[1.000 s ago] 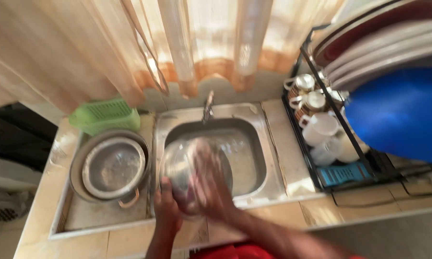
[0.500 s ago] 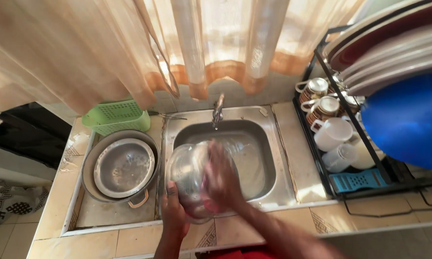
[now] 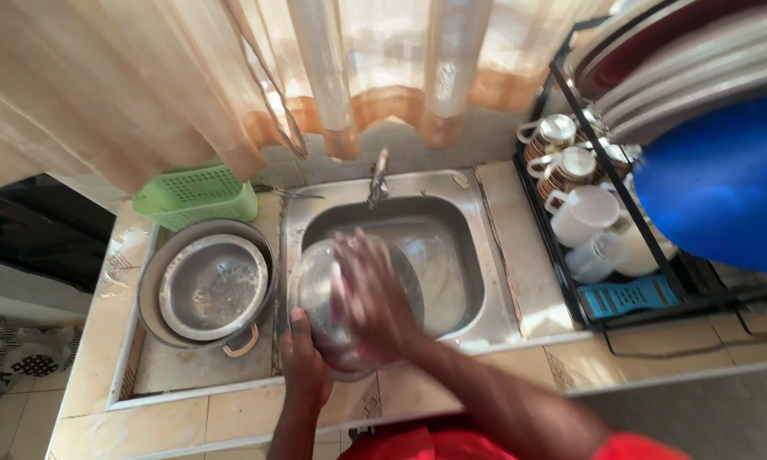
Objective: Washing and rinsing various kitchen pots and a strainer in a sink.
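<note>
Bowl (image 3: 332,302) tilts over the sink's (image 3: 485,255) near-left rim: left hand (image 3: 305,362) clamps its lower edge, right hand (image 3: 370,298) spread flat inside, fingers apart.

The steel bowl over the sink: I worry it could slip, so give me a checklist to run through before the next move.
1. Left hand gripping the steel bowl at its near rim: ok.
2. Right hand pressed inside the bowl: ok, though blurred.
3. Bowl held above the sink basin, not the counter: ok.
4. Tap running or off: cannot tell.
5. Pan holding another bowl sits flat on the drainboard, apart from the hands: ok.
6. Free space in the dish rack: cannot tell.
</note>
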